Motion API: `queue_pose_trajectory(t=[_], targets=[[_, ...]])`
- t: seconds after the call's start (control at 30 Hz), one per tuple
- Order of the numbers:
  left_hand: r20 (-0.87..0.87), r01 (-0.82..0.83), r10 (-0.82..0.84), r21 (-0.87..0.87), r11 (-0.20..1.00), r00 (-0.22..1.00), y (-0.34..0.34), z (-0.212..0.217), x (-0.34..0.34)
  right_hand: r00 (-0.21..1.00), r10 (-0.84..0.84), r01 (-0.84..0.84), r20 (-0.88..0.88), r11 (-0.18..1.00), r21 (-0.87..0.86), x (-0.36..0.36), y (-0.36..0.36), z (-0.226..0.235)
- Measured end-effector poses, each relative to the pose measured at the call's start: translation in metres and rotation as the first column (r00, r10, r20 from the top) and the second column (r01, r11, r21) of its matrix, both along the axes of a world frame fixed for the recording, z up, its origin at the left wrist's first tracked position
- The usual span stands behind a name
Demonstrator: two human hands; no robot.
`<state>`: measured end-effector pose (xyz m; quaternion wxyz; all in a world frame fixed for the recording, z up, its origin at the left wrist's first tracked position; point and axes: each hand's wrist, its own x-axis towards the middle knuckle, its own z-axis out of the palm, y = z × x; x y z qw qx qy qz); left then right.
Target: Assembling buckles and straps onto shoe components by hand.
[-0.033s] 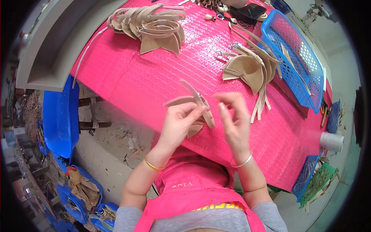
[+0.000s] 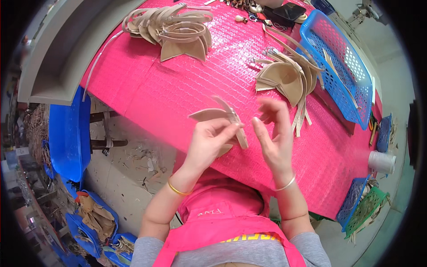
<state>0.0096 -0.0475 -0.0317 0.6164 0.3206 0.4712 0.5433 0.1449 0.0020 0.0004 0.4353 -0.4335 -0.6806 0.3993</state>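
Observation:
Over the near edge of the table, my left hand [image 2: 212,139] pinches a beige shoe upper with a narrow strap [image 2: 240,133] between thumb and fingers. One curved flap of the upper juts out to the left above my knuckles, and a strap end sticks up, slightly blurred. Part of the upper is hidden behind my fingers. My right hand [image 2: 275,133] is just to its right, not touching it. Its thumb and bent fingers are apart, with nothing visible between them.
A row of strapped beige uppers [image 2: 182,49] lies at the far left of the pink-covered table [image 2: 147,98]. Another bunch [image 2: 284,75] with buckles lies at right, beside a blue perforated basket [image 2: 331,66]. A white thread spool [image 2: 381,163] stands at the right edge.
My right hand has shifted slightly to the right and up, away from the upper, its fingers opening a little. My left hand keeps its hold almost in place.

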Motion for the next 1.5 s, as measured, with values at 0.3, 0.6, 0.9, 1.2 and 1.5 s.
queue_pose_trajectory(t=[0.3,0.6,0.9,1.2,1.5], targets=[[0.408,0.079,-0.043,-0.07,0.994,0.912,0.0,0.01,0.007,0.9,0.207,-0.412,0.385,0.692,0.593,0.024,0.002,-0.009],[0.221,-0.105,0.123,-0.091,0.99,0.967,-0.003,0.011,0.015,0.91,0.188,-0.386,0.37,0.711,0.588,0.026,-0.011,-0.017],[0.051,-0.202,0.2,0.034,0.979,0.978,-0.009,0.008,0.023,0.963,0.187,-0.254,0.195,0.873,0.417,0.014,-0.017,-0.007],[-0.209,-0.093,0.138,0.213,0.973,0.968,-0.019,0.015,0.015,0.886,-0.057,-0.199,-0.46,0.85,-0.488,-0.003,-0.009,-0.009],[-0.043,-0.044,0.048,0.085,0.995,0.998,-0.006,0.016,-0.001,0.632,-0.217,-0.614,-0.744,0.446,-0.651,0.0,-0.021,-0.015]])
